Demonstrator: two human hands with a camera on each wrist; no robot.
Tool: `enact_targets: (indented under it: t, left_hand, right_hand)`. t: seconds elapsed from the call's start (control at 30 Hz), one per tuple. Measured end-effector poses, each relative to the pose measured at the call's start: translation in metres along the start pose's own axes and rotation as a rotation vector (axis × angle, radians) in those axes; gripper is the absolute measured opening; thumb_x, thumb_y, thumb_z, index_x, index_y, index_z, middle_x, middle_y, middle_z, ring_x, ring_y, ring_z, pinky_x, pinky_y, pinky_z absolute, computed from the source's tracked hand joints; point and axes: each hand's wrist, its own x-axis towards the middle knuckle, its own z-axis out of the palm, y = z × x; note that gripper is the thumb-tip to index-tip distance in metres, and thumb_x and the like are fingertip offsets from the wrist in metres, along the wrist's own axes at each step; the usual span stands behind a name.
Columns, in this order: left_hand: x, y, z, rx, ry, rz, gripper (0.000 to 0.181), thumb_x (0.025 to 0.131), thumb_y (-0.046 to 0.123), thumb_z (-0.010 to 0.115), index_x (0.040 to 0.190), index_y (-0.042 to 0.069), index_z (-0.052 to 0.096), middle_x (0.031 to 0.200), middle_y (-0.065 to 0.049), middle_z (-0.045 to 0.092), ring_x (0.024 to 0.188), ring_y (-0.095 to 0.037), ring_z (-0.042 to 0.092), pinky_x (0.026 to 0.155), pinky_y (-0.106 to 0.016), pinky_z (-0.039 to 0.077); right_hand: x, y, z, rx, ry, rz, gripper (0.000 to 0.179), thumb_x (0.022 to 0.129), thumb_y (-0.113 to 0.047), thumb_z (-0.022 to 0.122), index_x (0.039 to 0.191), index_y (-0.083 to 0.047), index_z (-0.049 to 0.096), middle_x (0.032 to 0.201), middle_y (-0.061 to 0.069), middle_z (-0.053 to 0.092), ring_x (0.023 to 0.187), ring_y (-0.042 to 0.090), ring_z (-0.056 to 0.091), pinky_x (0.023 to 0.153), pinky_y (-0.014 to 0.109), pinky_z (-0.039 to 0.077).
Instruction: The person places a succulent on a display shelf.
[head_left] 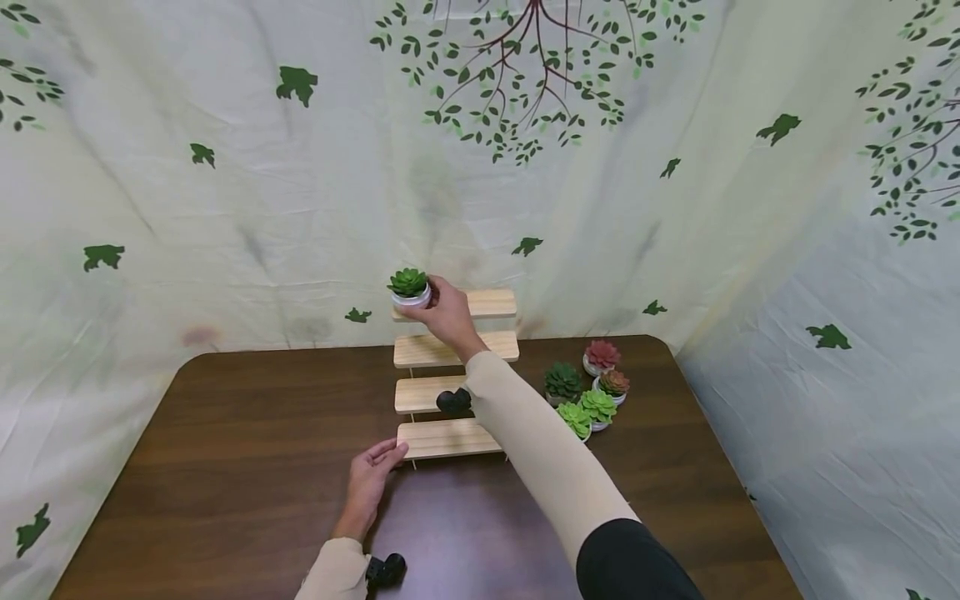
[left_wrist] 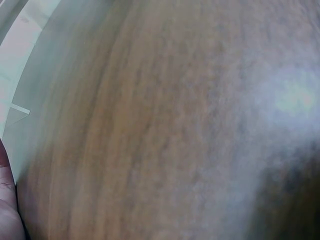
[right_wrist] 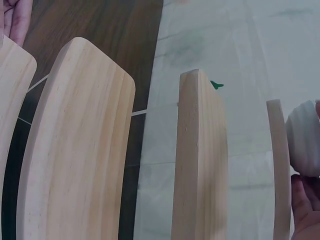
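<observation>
My right hand (head_left: 447, 315) grips a small potted succulent (head_left: 408, 284) by its white ribbed pot, at the left end of the top board of a wooden tiered shelf (head_left: 450, 437). In the right wrist view the pot (right_wrist: 304, 140) sits right by the top board (right_wrist: 279, 170), with fingertips (right_wrist: 300, 197) against it; whether it bears on the board cannot be told. My left hand (head_left: 367, 483) pinches the left front corner of the lowest board. Only a sliver of that hand (left_wrist: 7, 210) shows in the left wrist view.
Several potted succulents stand right of the shelf: a red one (head_left: 602, 355), a dark green one (head_left: 562, 382) and bright green ones (head_left: 598, 406) among them. The brown table (head_left: 262, 467) ends at a pale leaf-printed curtain (head_left: 247, 208) behind the shelf.
</observation>
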Motion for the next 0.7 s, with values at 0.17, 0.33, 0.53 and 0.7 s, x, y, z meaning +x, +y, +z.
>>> enact_targets:
  t: [0.17, 0.33, 0.53, 0.7]
  left_hand:
    - [0.002, -0.002, -0.001, 0.009, 0.002, -0.002, 0.045, 0.087, 0.013, 0.073, 0.117, -0.016, 0.058, 0.094, -0.005, 0.071, 0.073, -0.004, 0.063, 0.072, -0.017, 0.05]
    - [0.002, -0.004, -0.002, 0.015, 0.007, 0.005, 0.046, 0.087, 0.014, 0.073, 0.118, -0.016, 0.057, 0.094, -0.004, 0.072, 0.074, -0.003, 0.064, 0.072, -0.016, 0.05]
    - [0.001, -0.004, -0.002, 0.012, 0.01, -0.009, 0.047, 0.087, 0.014, 0.073, 0.119, -0.016, 0.057, 0.091, 0.0, 0.071, 0.073, -0.002, 0.064, 0.072, -0.016, 0.05]
    - [0.0, -0.002, 0.0, 0.018, -0.002, 0.001, 0.048, 0.087, 0.015, 0.073, 0.119, -0.016, 0.056, 0.091, 0.001, 0.071, 0.074, -0.002, 0.064, 0.073, -0.016, 0.05]
  right_hand:
    - [-0.007, 0.0, -0.007, 0.061, -0.018, 0.027, 0.07, 0.084, -0.017, 0.077, 0.143, -0.003, 0.042, 0.137, 0.014, 0.051, 0.123, 0.025, 0.054, 0.096, 0.028, 0.046]
    - [-0.015, 0.003, -0.017, 0.057, -0.011, 0.053, 0.07, 0.082, -0.019, 0.078, 0.142, -0.004, 0.045, 0.138, 0.013, 0.051, 0.124, 0.027, 0.052, 0.098, 0.03, 0.045]
    - [-0.027, 0.014, -0.038, 0.128, 0.032, 0.085, 0.068, 0.083, -0.019, 0.077, 0.142, -0.005, 0.046, 0.137, 0.012, 0.052, 0.122, 0.026, 0.054, 0.095, 0.031, 0.048]
    - [-0.038, 0.029, -0.059, 0.175, 0.073, 0.037, 0.063, 0.084, -0.016, 0.076, 0.14, -0.003, 0.048, 0.132, 0.011, 0.055, 0.116, 0.025, 0.057, 0.092, 0.033, 0.05]
